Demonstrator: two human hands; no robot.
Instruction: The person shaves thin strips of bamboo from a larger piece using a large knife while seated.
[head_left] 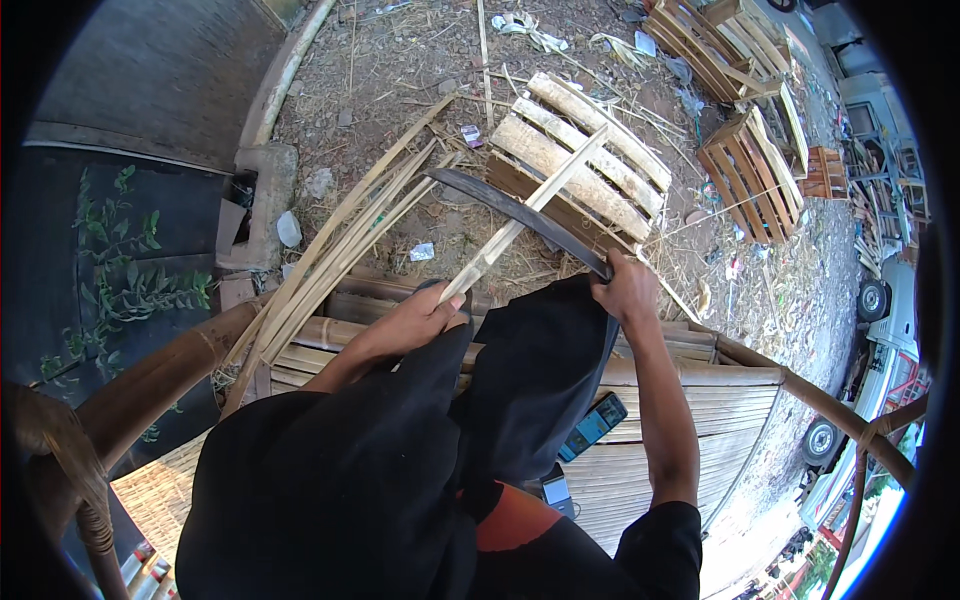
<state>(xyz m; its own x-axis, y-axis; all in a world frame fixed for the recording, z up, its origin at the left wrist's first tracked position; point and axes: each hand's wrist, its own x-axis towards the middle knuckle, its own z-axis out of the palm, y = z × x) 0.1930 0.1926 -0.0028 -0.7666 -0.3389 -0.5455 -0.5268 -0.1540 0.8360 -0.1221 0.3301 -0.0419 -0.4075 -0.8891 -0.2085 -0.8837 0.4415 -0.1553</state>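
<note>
My left hand (418, 318) is closed around the near end of a pale, split bamboo strip (490, 252), which points away and to the right. In my right hand (628, 288) is the handle of a machete (470, 187), mostly hidden by the fingers. Its long dark blade reaches to the left and crosses over the strip about midway. Beyond the blade, the strip's far end overlaps a wooden slatted crate (620, 180) on the ground. Both hands are near my knees, over the black cloth of my trousers (540, 350).
Several long bamboo strips (335, 235) lean at the left against the bamboo bench (690, 470) under me. A phone (594, 426) lies on the bench beside my leg. More wooden crates (752, 178) stand at the far right, with parked vehicles (870, 400) beyond. Litter and straw cover the ground.
</note>
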